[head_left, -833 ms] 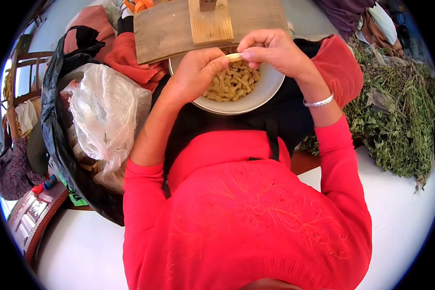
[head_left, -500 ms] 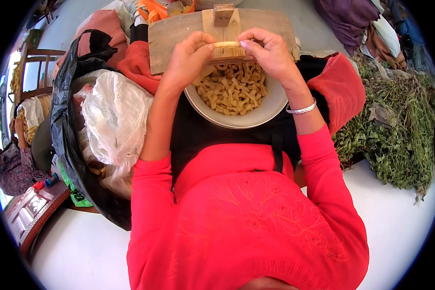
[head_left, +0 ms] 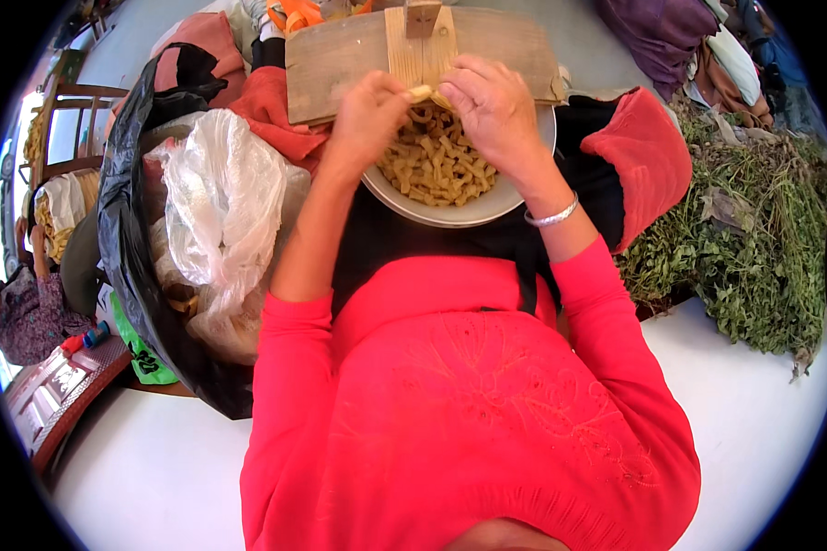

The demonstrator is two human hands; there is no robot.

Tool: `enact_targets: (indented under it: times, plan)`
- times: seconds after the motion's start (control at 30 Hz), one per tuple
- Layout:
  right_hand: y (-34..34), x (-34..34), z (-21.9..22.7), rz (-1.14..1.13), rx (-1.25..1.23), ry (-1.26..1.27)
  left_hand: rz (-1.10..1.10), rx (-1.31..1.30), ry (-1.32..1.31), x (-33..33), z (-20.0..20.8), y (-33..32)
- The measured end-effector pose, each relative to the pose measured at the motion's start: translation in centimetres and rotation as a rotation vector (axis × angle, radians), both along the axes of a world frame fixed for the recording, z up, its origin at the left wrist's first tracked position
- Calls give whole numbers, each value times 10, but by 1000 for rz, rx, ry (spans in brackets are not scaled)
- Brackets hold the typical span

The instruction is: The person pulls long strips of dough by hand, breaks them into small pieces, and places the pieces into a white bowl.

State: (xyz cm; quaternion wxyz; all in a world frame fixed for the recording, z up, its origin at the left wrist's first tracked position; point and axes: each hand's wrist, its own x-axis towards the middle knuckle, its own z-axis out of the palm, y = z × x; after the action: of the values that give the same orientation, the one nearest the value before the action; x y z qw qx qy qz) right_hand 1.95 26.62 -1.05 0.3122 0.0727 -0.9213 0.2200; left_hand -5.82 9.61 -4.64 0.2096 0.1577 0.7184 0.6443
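The left hand (head_left: 372, 115) pinches one end of a pale yellow strip (head_left: 420, 93), thumb and fingers together; the right hand (head_left: 494, 106), its back turned up, is clamped on the other end, towards three o'clock. Half a second ago the strip stretched straight between the fingertips; now the hands are nearer each other and it looks bent, or perhaps in two, which I cannot tell. That suggests a bend or break is in hand, with nothing let go yet. The strip is held above the twelve o'clock side of the metal bowl (head_left: 459, 219), which contains short tan pieces (head_left: 436, 170). Beyond, at twelve, is a wooden board (head_left: 340, 69); near nine, a clear plastic bag (head_left: 225, 202); past three, leafy greens (head_left: 753, 248).
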Motion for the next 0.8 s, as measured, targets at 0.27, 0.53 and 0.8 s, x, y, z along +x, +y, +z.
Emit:
enact_targets:
  times: [0.27, 0.53, 0.8]
  plan:
    - [6, 50, 21, -65, -345, -323, -548, 31, -331, 82, 48, -9]
    - [-24, 123, 154, 1152, -629, -845, -617, 290, 744, 91, 180, -21]
    - [-22, 73, 87, 172, -1171, -414, -482, 295, -183, 83, 103, 7]
